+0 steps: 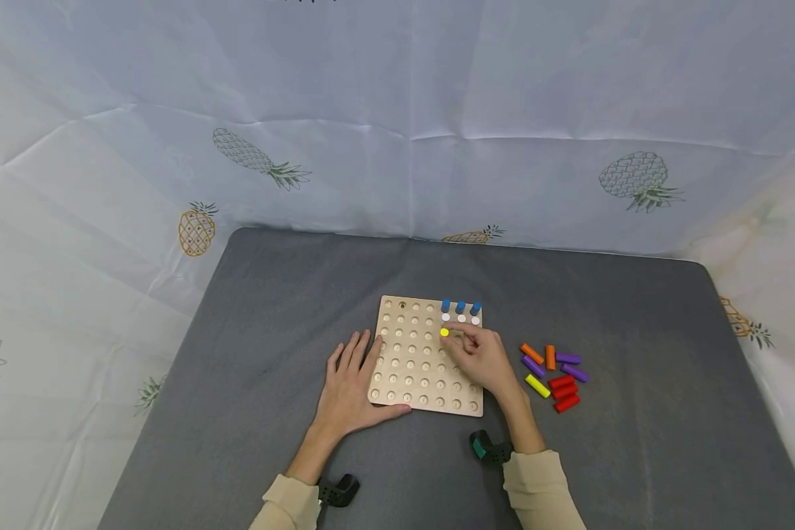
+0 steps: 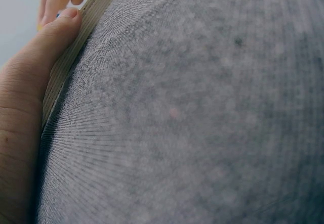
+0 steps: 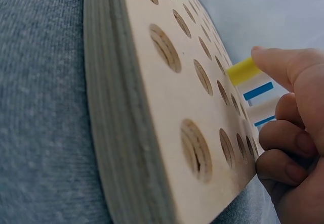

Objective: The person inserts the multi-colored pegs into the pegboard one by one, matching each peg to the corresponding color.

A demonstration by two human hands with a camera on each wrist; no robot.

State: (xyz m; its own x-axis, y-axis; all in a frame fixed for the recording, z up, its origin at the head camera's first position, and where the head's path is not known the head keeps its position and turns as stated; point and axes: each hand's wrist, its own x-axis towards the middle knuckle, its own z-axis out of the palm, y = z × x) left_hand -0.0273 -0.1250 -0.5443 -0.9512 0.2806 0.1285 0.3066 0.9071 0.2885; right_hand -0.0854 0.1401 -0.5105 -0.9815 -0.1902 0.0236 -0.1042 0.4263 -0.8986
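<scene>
**Beige fabric sleeves [image 1: 541,487] nearest the viewer: one hand braces, one pinches**

The left hand [image 1: 350,390], fingers straight and spread, rests against the left and near edges of a flat, pale wooden board with round holes [image 1: 404,355], presumably to steady it. The right hand [image 1: 482,357] pinches an upright yellow cylindrical peg [image 1: 444,333] between thumb and index finger, the others curled. That peg meets the board just near of the white cylindrical pegs [image 1: 461,319]; its depth cannot be told. Blue cylindrical pegs [image 1: 460,307] stand farthest. Loose multicoloured cylindrical pegs [image 1: 562,382] lie right, probably for easy reach.
</scene>
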